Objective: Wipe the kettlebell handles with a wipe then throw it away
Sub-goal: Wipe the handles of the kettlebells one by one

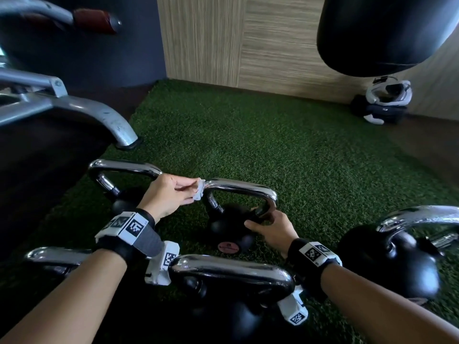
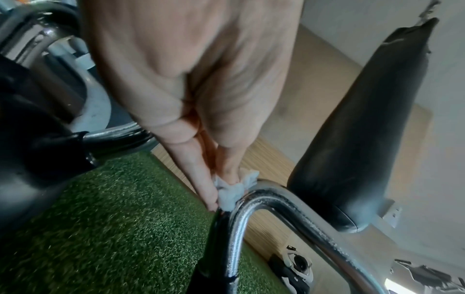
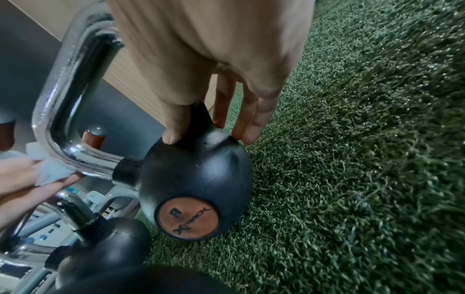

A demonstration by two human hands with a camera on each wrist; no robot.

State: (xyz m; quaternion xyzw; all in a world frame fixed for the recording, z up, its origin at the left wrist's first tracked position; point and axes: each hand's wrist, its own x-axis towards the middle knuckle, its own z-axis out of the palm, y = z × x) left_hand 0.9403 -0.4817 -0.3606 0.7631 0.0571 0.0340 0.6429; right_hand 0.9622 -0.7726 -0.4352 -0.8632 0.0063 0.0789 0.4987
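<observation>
Fingers of the left hand (image 1: 166,192) pinch a soft, limp white wipe (image 1: 200,190) against the chrome handle (image 1: 242,188)'s corner, at nine o'clock from the bar. Right hand (image 1: 269,229) clasps the heavy kettlebell (image 1: 227,228)'s neck at its handle base, steadying it; that slick, rigid handle likely wants firm wrapping pressure.

- 5 kettlebells stand on the turf (image 1: 298,150); the middle kettlebell (image 1: 231,227) sits behind the nearest kettlebell (image 1: 231,274).
- The left hand (image 1: 166,194) presses a wipe (image 1: 200,189) on that middle one's left handle corner; the right hand (image 1: 270,232) is at its right side.
- A punching bag (image 1: 387,33) hangs at the far right.
</observation>
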